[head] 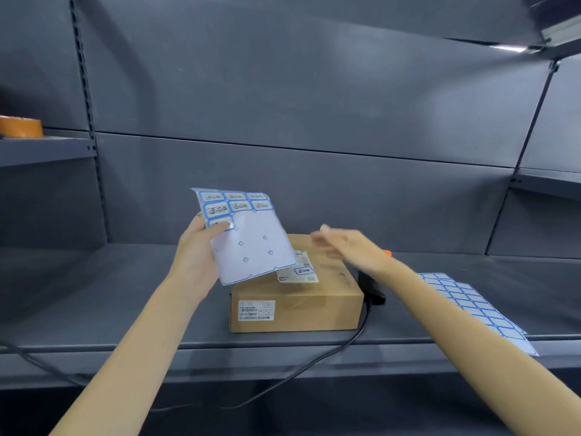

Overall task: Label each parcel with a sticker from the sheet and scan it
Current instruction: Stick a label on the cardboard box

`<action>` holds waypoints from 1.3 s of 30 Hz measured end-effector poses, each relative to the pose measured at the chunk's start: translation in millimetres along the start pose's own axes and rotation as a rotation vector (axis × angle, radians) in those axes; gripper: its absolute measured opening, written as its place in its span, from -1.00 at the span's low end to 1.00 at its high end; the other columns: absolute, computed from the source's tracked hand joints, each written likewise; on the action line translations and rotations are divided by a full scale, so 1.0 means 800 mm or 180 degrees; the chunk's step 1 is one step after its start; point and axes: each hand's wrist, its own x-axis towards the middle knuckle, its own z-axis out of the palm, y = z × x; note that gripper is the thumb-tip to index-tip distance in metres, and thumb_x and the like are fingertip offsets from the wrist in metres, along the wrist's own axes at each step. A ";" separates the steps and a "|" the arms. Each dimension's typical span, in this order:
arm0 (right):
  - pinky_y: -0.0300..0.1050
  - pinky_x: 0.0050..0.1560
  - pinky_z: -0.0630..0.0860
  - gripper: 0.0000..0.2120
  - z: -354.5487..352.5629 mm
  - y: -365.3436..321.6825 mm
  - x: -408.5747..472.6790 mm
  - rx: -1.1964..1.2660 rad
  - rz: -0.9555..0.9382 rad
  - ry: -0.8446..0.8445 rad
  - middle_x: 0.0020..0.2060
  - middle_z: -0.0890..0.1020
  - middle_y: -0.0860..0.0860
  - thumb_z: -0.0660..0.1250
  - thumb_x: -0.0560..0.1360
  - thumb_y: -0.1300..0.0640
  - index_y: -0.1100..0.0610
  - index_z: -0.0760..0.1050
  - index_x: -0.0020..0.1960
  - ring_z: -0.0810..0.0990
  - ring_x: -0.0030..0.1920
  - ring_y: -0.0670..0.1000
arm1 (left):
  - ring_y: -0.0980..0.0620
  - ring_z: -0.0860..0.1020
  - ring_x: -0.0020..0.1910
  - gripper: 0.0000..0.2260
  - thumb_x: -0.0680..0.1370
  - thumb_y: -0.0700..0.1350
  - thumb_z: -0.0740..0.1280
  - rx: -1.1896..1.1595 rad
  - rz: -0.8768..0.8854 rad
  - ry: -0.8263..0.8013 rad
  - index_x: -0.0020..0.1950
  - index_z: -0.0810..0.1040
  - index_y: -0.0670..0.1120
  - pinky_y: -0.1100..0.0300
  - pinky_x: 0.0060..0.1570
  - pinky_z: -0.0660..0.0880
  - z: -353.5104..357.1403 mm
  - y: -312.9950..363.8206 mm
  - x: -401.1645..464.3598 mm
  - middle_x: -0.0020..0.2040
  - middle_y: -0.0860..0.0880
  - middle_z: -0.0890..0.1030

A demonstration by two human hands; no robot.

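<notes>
L hand holds sticker sheet up over parcel, thumb pinching left edge, sheet tilted. Top rows w/ blue-framed stickers, rest of sheet peeled bare. Cardboard parcel sits mid shelf, blue sticker already on its white shipping label. R hand blurry, above parcel's right side, fingers stretched out loose, holding nothing afaict. Black scanner just beside parcel on right, cable hanging off shelf front. 2nd sticker sheet flat on shelf far right. Tape roll on upper left shelf.
</notes>
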 end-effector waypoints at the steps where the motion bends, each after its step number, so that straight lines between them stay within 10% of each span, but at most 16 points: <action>1: -0.13 0.24 0.49 -0.55 -0.006 -0.006 0.002 0.0785 0.0110 -0.0001 0.20 0.61 0.00 0.09 0.60 -0.19 0.06 0.49 0.30 0.60 0.17 -0.07 | -0.07 0.59 0.14 -0.67 0.55 -0.32 0.24 -0.0012 0.0003 -0.0066 0.31 0.47 -0.14 0.02 0.05 0.52 0.014 -0.001 0.000 0.18 -0.06 0.63; 7: -0.09 -0.03 0.61 -0.72 -0.029 -0.003 -0.005 0.1286 0.0006 0.0520 0.05 0.69 0.05 0.36 0.52 0.13 0.14 0.51 0.22 0.69 0.01 0.03 | 0.05 0.54 0.19 -0.71 0.59 -0.25 0.24 0.0890 0.0003 -0.0345 0.29 0.47 -0.05 0.22 0.08 0.51 0.102 -0.043 -0.003 0.23 0.04 0.57; 11: -0.21 -0.35 0.57 -0.78 -0.089 0.060 -0.037 0.0881 0.0362 0.1361 -0.10 0.68 -0.01 0.40 0.49 0.22 0.10 0.53 0.12 0.69 -0.25 -0.05 | 0.12 0.45 0.17 -0.41 0.58 -0.01 0.28 0.2272 -0.0021 0.0260 0.54 0.09 -0.01 0.36 -0.05 0.38 0.080 -0.069 0.003 0.43 0.04 0.31; 18: 0.07 0.11 0.50 -0.71 -0.200 0.208 -0.093 -0.0272 0.1560 0.2232 0.11 0.61 0.24 0.43 0.47 0.22 0.23 0.53 0.17 0.58 0.02 0.17 | -0.20 0.37 0.35 -0.25 0.53 0.20 0.28 0.3198 -0.1174 0.0635 0.51 0.12 -0.25 0.00 0.18 0.35 0.017 -0.076 0.028 0.42 -0.18 0.35; 24: -0.01 0.04 0.41 -0.68 -0.203 0.265 -0.109 -0.1629 0.2214 0.2025 0.10 0.60 0.26 0.37 0.50 0.18 0.26 0.49 0.21 0.49 0.17 0.26 | -0.08 0.54 -0.09 -0.66 0.42 0.19 0.44 0.2750 -0.1227 0.0583 -0.16 0.49 -0.07 0.06 -0.04 0.44 -0.001 -0.103 0.029 -0.17 0.01 0.56; 30: 0.06 0.13 0.30 -0.68 -0.165 0.259 -0.096 -0.2553 0.2180 0.2203 0.18 0.44 0.32 0.32 0.50 0.25 0.32 0.37 0.20 0.35 0.18 0.29 | 0.12 0.51 -0.17 -0.72 0.46 0.12 0.43 0.2201 -0.0878 0.0634 0.00 0.50 -0.04 0.18 -0.25 0.35 -0.007 -0.111 0.016 -0.11 0.08 0.58; 39: 0.06 0.42 0.24 -0.47 -0.025 0.130 -0.045 -0.0248 0.1036 0.0813 0.27 0.54 -0.01 0.09 0.49 -0.34 -0.04 0.51 0.24 0.41 0.34 0.06 | 0.35 0.55 0.00 -0.59 0.46 0.13 0.41 0.1765 0.0462 0.0676 0.28 0.43 0.27 0.28 -0.02 0.44 -0.008 -0.123 -0.049 0.02 0.32 0.61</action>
